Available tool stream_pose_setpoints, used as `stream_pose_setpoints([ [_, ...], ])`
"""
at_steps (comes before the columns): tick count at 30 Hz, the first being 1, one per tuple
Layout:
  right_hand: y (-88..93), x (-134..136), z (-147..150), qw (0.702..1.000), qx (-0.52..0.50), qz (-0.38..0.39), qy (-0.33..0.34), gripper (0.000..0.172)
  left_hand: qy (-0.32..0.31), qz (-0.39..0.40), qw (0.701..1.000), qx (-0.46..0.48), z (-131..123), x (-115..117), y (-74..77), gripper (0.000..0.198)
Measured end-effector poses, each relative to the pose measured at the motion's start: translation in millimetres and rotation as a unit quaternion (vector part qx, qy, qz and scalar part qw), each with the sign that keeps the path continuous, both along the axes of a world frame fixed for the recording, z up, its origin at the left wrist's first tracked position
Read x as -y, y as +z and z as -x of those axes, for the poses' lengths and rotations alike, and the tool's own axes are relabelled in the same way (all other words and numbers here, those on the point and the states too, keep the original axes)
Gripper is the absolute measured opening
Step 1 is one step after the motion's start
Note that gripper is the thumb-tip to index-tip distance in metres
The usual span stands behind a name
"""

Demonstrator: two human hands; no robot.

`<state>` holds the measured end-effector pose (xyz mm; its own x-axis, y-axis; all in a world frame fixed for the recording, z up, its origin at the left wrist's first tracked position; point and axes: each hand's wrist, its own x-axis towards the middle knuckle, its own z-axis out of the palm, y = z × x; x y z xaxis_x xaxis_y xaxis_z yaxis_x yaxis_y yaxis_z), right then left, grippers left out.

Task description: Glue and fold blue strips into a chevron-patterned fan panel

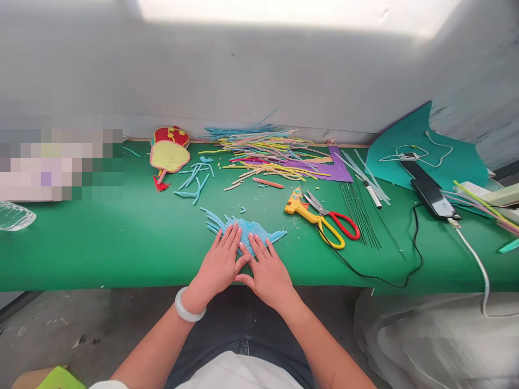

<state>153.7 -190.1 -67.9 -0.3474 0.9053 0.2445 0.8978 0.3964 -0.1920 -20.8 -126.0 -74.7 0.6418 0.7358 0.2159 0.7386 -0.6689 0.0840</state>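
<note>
Under both palms lies a light-blue piece made of many pipe cleaners (248, 227) set side by side, its loose ends fanning out left and right. My left hand (222, 260) rests flat on its left half, fingers stretched out. On the right half my right hand (265, 268) presses down the same way, with the thumbs meeting near the front edge. The hands hide the lower middle of the piece. Several short blue pipe cleaner pieces (194, 181) lie just beyond it. A tiny blue bent scrap (243, 209) sits close behind the fingers.
To the right are a yellow glue gun (302, 208) and scissors (334, 220) with red and yellow handles. Behind lies a heap of coloured pipe cleaners (263, 146) over purple sheet (340, 165). Green wires (360, 216), a phone (436, 199) and a yellow-red fan-shaped piece (170, 155) lie around.
</note>
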Motion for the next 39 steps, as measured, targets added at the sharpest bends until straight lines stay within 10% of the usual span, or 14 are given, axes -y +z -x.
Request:
stream_pose_setpoints([
  [15, -5.0, 13.4, -2.5, 0.990, -0.035, -0.110, -0.077, 0.094, 0.040, -0.073, 0.994, 0.074, 1.8, 21.4, 12.9, 0.072],
  [23, -10.2, 28.0, -2.6, 0.997, 0.002, -0.072, -0.036, 0.069, 0.000, -0.071, 0.996, 0.051, 1.9, 51.8, -0.3, 0.066],
  [39, 0.1, -7.6, -29.5, 0.990, -0.123, -0.073, 0.003, 0.053, -0.046, -0.056, 0.988, 0.139, -3.2, 29.4, 13.8, 0.039],
])
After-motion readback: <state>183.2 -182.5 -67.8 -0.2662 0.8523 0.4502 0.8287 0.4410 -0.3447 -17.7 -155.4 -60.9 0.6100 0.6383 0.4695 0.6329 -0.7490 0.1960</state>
